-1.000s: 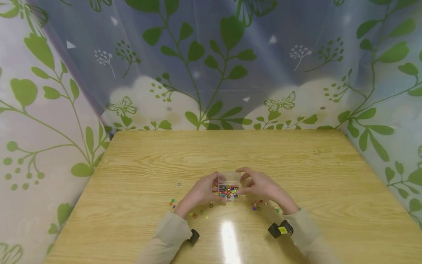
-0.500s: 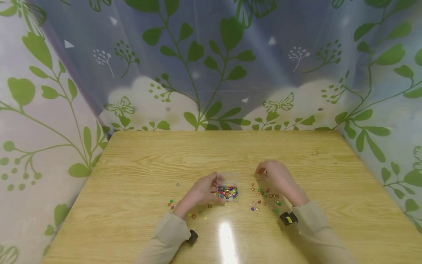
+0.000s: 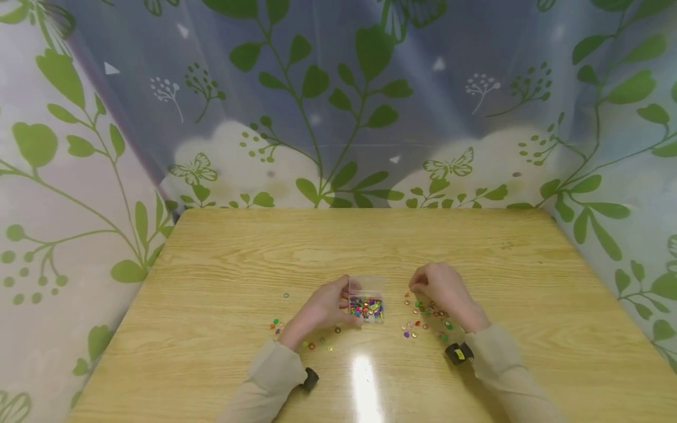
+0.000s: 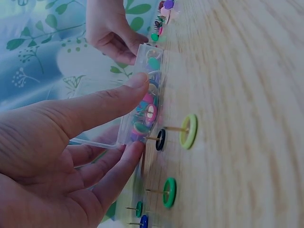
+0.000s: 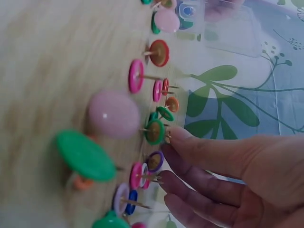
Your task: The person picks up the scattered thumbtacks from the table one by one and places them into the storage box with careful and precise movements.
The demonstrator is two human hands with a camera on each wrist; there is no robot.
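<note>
My left hand (image 3: 324, 306) holds a small clear plastic box (image 4: 141, 54) by its left side, thumb at the front and fingers behind. The box's clear lid (image 3: 367, 284) is raised at the back, and colourful thumbtacks (image 3: 367, 308) fill it. To the right, my right hand (image 3: 443, 288) is down at the far edge of a spread of loose thumbtacks (image 3: 419, 304). Its thumb and index finger pinch at a thumbtack there, mostly hidden by the fingertips. Close by in the right wrist view lies a green thumbtack (image 5: 155, 132), its pin sideways.
More thumbtacks lie left of the box, among them a yellow-green one (image 4: 191, 131) and a green one (image 4: 170, 193). Several point their pins up or sideways. The wooden table (image 3: 254, 247) ends at a leaf-patterned curtain (image 3: 328, 117).
My right hand has left the box's right side and moved right to the loose thumbtacks, where its fingers have closed together. My left hand stays on the box.
</note>
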